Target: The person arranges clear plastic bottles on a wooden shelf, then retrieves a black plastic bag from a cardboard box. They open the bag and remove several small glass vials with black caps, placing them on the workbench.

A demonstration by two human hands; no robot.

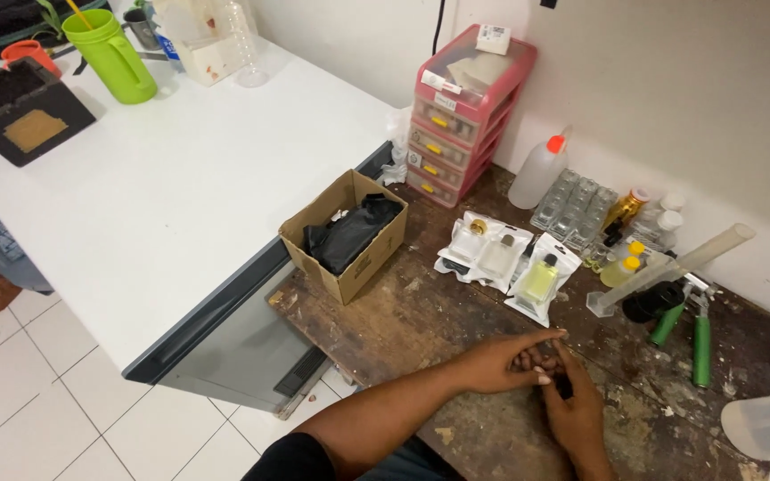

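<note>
Both hands rest together on a worn wooden worktable (403, 321) near its front edge. My left hand (505, 361) lies flat with the index finger stretched toward the right. My right hand (577, 405) meets it from below, fingers curled around a small dark object (564, 385) that is mostly hidden between them. Just beyond the hands lie three clear pouches, each with a small bottle: one with yellow liquid (541, 280), one with a clear bottle (498, 256), one with a gold-capped bottle (471, 240).
An open cardboard box (348, 233) with black material stands at the left. At the back are a pink drawer unit (461, 116), a white squeeze bottle (538, 171), several empty glass bottles (574, 203), a measuring cylinder (670, 267) and green-handled pliers (697, 334). A white chest freezer (153, 187) adjoins on the left.
</note>
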